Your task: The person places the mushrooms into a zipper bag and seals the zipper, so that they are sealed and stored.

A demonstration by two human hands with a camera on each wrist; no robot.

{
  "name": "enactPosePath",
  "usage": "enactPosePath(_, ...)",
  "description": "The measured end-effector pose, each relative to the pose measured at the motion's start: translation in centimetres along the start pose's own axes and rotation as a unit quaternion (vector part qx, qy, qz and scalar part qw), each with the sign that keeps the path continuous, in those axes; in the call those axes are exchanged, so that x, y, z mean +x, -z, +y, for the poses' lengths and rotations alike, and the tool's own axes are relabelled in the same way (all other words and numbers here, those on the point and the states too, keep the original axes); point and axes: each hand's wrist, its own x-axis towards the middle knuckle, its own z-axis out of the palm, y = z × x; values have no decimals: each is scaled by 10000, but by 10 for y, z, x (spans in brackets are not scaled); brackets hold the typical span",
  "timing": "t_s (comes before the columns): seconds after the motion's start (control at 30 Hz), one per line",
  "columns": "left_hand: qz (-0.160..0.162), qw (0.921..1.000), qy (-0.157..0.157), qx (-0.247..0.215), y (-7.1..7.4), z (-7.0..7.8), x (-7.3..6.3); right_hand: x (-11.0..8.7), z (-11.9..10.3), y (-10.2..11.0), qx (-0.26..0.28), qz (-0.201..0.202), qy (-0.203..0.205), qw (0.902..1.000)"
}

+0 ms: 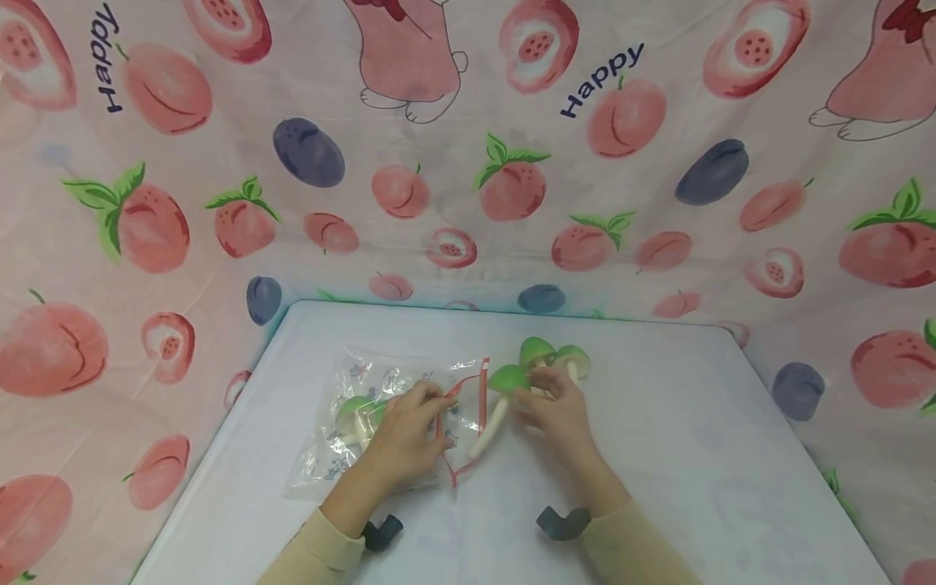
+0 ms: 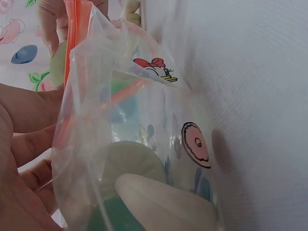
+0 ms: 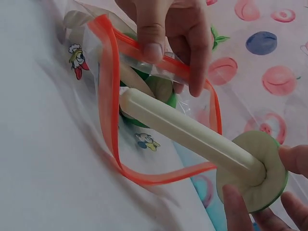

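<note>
Nearest are the two light sleeves, the left (image 1: 322, 548) and the right (image 1: 634, 543), and near each wrist is one black piece, the left (image 1: 383, 534) and the right (image 1: 564, 524). The left hand (image 1: 409, 435) has its fingers bent and pinches the edge of a clear plastic bag (image 1: 325, 467) between thumb and fingers, at the red strip (image 3: 109, 110) of its mouth. The bag lies on the white table (image 1: 702, 471), its mouth spread wide towards the right hand (image 1: 559, 414). Cartoon figures are printed on it, and inside there is at least one mushroom (image 1: 356, 412) with green cap and pale stem.

The right hand is partly closed, its thumb and fingers around the cap of another mushroom (image 3: 192, 136). The stem of this one is directed to the mouth of the bag; I cannot tell if its tip is already inside. Farther, just behind the right hand, two more green-capped mushrooms (image 1: 537, 352) lie side by side on the table. Behind everything hangs a pink cloth (image 1: 409, 146) with printed peaches, dark plums and the word "Happy".
</note>
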Motion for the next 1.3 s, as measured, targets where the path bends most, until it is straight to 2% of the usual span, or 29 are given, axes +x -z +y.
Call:
enactPosePath(0.2,33,10000,-33,-26,0,1,0,-5,1,-9,22,155,-20,9999)
enactPosePath(0.5,-42,10000,74,19,1,2,-1,-12,9,-23,188,113,-75,9997)
enactPosePath(0.7,-14,9999,96,109,0,2,-1,-15,15,-31,74,165,2,9998)
enactPosePath(0.93,17,9998,69,172,-1,2,0,-19,20,-41,-13,244,-118,9996)
enactPosePath(1.1,-22,9998,68,163,-1,1,0,-21,22,-49,126,181,-50,9997)
enactPosePath(1.3,-102,9997,132,191,0,2,1,-19,28,-55,545,-15,-177,9984)
